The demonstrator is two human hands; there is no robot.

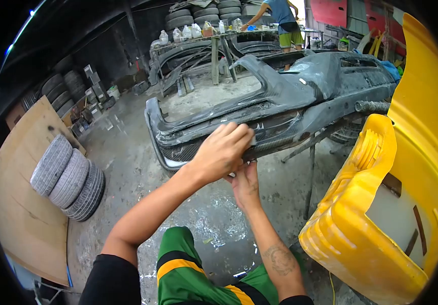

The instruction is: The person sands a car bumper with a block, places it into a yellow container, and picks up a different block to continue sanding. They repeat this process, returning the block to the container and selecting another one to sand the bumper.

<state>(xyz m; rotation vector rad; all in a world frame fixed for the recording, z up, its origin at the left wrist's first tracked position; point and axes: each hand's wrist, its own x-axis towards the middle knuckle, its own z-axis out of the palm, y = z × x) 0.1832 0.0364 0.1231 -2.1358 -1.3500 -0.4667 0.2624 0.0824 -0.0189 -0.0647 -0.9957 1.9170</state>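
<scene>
A long dark grey bumper-like panel (pixel 280 104) with carbon-weave patches and whitish dusty marks lies across the view on a metal stand. My left hand (pixel 224 150) is at its lower front edge, fingers curled over something pale that barely shows beside the fingertips. Just below and to the right, my right hand (pixel 246 185) is raised under the same edge with its fingers bent; the left hand partly covers it, and whether it holds anything is hidden.
Big yellow molded parts (pixel 351 223) stand close on the right. Stacked tires (pixel 71 178) lean by a brown board (pixel 21 198) at left. Behind, a person (pixel 282 23) stands at a bench (pixel 215 56) with bottles. Stand legs reach the floor below the panel.
</scene>
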